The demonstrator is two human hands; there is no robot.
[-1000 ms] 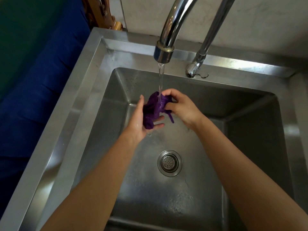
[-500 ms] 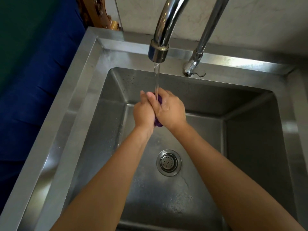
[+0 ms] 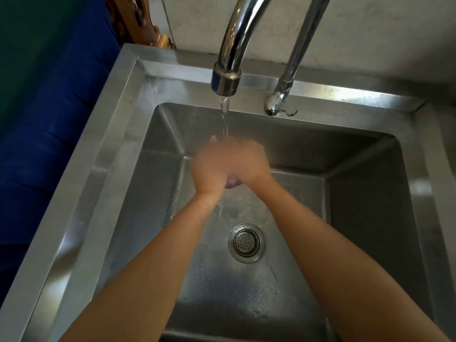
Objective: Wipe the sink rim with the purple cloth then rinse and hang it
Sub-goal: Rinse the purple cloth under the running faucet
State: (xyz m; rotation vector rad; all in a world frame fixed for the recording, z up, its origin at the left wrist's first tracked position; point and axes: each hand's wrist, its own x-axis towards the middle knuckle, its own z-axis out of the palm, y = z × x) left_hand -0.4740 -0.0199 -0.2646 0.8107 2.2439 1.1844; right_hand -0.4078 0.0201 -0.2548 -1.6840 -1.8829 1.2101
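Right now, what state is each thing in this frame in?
Faucet: running, stream falling onto the hands.
Purple cloth: bunched between both hands, only a small bit showing.
Left hand: closed on the cloth, motion-blurred.
Right hand: pressed over the left hand, closed on the cloth.
Sink: wet, not filled.
Drain strainer: seated in the drain, uncovered.

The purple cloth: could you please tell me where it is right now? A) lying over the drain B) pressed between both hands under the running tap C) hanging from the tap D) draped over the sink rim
B: only a bit of the cloth shows, squeezed between the left hand and right hand, with water from the tap falling onto them.
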